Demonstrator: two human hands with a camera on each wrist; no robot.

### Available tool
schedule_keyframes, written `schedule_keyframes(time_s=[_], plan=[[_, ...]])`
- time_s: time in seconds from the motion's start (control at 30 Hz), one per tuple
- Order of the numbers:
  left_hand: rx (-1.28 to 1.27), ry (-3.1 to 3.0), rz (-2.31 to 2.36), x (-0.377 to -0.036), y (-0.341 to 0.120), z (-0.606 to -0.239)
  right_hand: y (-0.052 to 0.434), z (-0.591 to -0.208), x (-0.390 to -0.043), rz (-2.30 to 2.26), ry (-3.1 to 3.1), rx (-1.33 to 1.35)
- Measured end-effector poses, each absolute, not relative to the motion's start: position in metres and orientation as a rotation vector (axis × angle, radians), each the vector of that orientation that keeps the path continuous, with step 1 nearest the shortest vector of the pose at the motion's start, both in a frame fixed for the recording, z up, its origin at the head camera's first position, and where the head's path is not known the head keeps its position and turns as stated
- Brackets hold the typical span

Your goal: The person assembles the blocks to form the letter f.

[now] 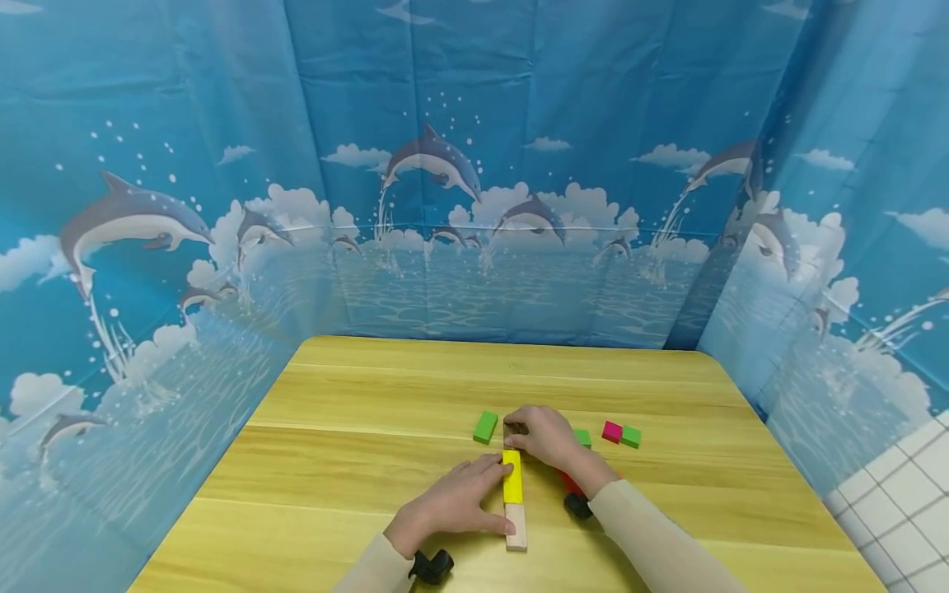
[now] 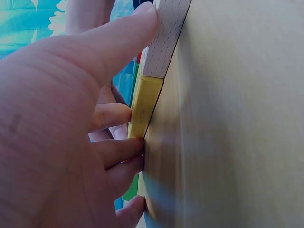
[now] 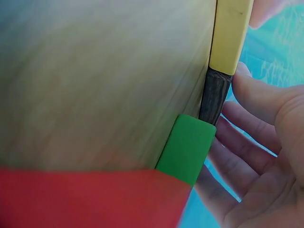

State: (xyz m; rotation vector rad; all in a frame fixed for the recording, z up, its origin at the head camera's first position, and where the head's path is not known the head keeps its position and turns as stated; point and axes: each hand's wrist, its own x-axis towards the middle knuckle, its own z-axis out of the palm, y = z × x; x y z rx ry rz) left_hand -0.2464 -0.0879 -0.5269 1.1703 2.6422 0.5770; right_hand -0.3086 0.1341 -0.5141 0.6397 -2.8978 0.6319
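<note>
Presently, three blocks lie end to end in one straight row on the wooden table (image 1: 334, 461): the pale block (image 1: 516, 533) nearest to the person, the yellow block (image 1: 513, 486) in the middle, and the dark brown block (image 3: 216, 97) at the far end, touching the yellow one. The left hand (image 1: 461, 498) is spread wide at the left side of the row; its thumb touches the pale block and its fingers touch the yellow block. The right hand (image 1: 544, 435) is narrow, with thumb and fingers holding the dark brown block. A red block (image 1: 569, 482) is partly hidden under the right forearm. Farther right, a pink block (image 1: 612, 431) lies beside a small green block (image 1: 631, 436).
</note>
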Motion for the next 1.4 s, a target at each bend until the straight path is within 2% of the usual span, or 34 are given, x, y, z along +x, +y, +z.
schedule_keyframes(time_s=[0.87, 1.4], plan=[[1.185, 2.649, 0.577, -0.242, -0.089, -0.525, 0.146, -0.511, -0.282, 0.696, -2.958, 0.604], [1.206, 2.643, 0.593, -0.245, -0.088, -0.525, 0.141, -0.512, -0.279, 0.605, -2.926, 0.618]])
